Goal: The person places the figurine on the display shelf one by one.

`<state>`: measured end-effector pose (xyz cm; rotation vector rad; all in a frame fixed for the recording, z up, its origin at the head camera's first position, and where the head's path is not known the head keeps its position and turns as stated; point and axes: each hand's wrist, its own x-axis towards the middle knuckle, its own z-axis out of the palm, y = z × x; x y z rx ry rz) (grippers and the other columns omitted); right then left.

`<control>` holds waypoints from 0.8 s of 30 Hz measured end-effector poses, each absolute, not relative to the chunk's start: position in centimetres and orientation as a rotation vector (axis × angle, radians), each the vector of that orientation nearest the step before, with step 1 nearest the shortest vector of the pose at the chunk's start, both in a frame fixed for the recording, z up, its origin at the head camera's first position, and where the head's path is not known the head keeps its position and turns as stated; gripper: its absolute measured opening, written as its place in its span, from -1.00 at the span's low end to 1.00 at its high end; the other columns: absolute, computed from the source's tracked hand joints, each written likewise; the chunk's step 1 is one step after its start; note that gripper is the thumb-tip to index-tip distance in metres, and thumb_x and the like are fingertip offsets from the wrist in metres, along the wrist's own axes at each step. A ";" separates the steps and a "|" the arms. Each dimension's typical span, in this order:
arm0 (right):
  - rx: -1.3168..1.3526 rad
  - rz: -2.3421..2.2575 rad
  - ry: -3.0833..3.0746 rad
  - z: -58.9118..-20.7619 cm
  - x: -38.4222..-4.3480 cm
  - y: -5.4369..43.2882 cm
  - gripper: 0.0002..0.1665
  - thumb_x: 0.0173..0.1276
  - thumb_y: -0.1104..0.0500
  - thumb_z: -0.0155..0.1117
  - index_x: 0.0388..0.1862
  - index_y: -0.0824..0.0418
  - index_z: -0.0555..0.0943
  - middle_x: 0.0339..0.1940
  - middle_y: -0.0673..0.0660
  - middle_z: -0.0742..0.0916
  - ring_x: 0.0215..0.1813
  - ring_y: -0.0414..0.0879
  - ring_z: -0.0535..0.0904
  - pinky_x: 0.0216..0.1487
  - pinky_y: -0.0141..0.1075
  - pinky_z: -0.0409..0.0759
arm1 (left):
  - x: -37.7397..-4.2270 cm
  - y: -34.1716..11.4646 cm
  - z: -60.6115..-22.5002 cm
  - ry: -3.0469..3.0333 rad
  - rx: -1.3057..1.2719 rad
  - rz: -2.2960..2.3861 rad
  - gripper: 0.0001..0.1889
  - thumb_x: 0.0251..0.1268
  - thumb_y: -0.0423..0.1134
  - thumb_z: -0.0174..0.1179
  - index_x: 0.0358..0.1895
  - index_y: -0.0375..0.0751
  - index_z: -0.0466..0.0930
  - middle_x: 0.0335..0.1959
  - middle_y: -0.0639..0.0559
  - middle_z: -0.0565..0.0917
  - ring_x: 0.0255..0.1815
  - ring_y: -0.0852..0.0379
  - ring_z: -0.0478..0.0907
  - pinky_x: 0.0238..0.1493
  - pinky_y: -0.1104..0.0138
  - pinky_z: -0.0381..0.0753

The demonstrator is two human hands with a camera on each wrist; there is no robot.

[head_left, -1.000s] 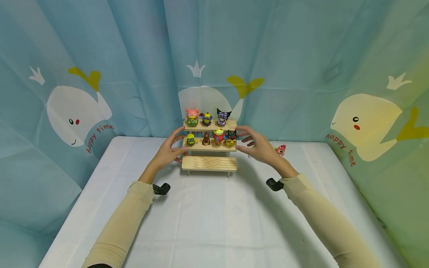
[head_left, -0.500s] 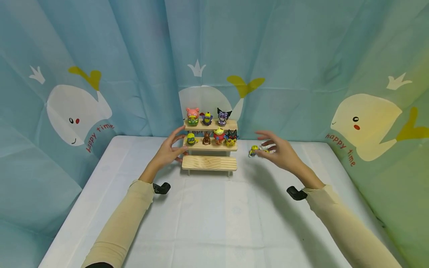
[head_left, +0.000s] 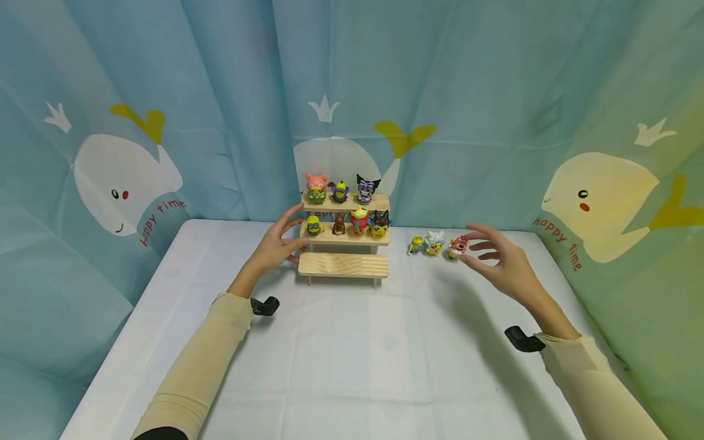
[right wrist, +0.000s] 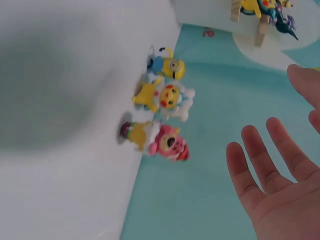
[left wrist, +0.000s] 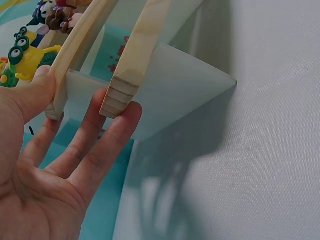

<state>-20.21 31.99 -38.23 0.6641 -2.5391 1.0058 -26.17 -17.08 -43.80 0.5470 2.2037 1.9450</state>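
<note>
A three-tier wooden display shelf (head_left: pixel 343 264) stands at the back of the table, small toy figures on its upper two tiers. My left hand (head_left: pixel 272 245) holds its left end; in the left wrist view the thumb (left wrist: pixel 44 80) lies on one board beside a yellow goggled figure (left wrist: pixel 31 59), and fingertips touch the board ends. My right hand (head_left: pixel 508 266) is spread beside a pink bear figure (head_left: pixel 458 247), nothing in its grasp. Left of the bear stand a white-and-yellow figure (head_left: pixel 434 243) and a Minion figure (head_left: pixel 416 245). In the right wrist view a gap separates the right-hand fingers (right wrist: pixel 267 167) from these figures.
A pale blue curtain (head_left: pixel 473 122) printed with whales hangs behind and along the sides of the white-covered table (head_left: pixel 341 354). The top tier holds a pink-hooded figure (head_left: pixel 316 189), a caped figure (head_left: pixel 339 192) and a black-eared figure (head_left: pixel 365 190).
My right hand has left the shelf's right end and moved right, past the Minion and white-and-yellow figures, to beside the pink bear. My left hand has stayed at the shelf.
</note>
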 end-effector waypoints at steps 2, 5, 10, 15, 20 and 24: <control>0.654 1.001 -2.527 -38.4 -19.8 32.6 -0.13 0.22 0.41 0.54 0.49 0.05 0.47 0.10 0.18 0.72 -0.02 -0.47 0.61 -0.03 -0.57 0.61 | -26.6 -17.2 -44.4 2.190 0.548 1.958 -0.16 0.53 -0.37 0.19 0.69 0.17 -0.06 0.63 -0.34 0.07 -0.01 -0.51 0.64 -0.17 -0.47 0.54; 0.625 1.012 -2.526 -38.6 -19.3 33.3 -0.14 0.22 0.40 0.54 0.48 0.06 0.47 0.10 0.17 0.72 -0.03 -0.46 0.62 -0.03 -0.58 0.61 | -27.1 -17.4 -45.1 2.199 0.550 1.958 -0.15 0.53 -0.36 0.19 0.69 0.23 -0.06 0.64 -0.29 0.06 -0.02 -0.48 0.66 -0.19 -0.46 0.55; 0.582 1.041 -2.529 -39.1 -18.9 34.1 -0.17 0.22 0.40 0.55 0.46 0.11 0.48 0.10 0.09 0.72 -0.03 -0.46 0.63 -0.03 -0.61 0.60 | -27.0 -17.3 -45.2 2.223 0.568 1.950 -0.15 0.54 -0.31 0.20 0.68 0.32 -0.06 0.64 -0.24 0.08 -0.04 -0.41 0.69 -0.22 -0.42 0.60; 0.553 1.037 -2.534 -39.4 -18.6 34.3 -0.17 0.23 0.40 0.54 0.47 0.11 0.48 0.11 0.04 0.71 -0.03 -0.49 0.61 -0.02 -0.64 0.58 | -27.0 -17.3 -45.2 2.240 0.578 1.943 -0.16 0.53 -0.30 0.21 0.67 0.35 -0.02 0.63 -0.24 0.12 -0.10 -0.28 0.74 -0.24 -0.35 0.65; 0.548 1.029 -2.525 -39.9 -18.7 34.4 -0.16 0.21 0.46 0.53 0.46 0.16 0.47 0.11 0.10 0.70 -0.03 -0.52 0.60 -0.03 -0.67 0.56 | -26.9 -17.2 -45.2 2.253 0.572 1.939 -0.17 0.52 -0.28 0.23 0.65 0.39 0.01 0.63 -0.23 0.13 -0.07 -0.29 0.73 -0.26 -0.29 0.69; 0.550 1.021 -2.520 -40.3 -18.8 34.5 -0.15 0.20 0.47 0.52 0.46 0.16 0.47 0.11 0.13 0.70 -0.03 -0.53 0.59 -0.04 -0.65 0.58 | -26.9 -17.2 -45.2 2.264 0.555 1.933 -0.17 0.52 -0.26 0.24 0.65 0.40 0.01 0.63 -0.22 0.14 -0.02 -0.33 0.71 -0.26 -0.28 0.70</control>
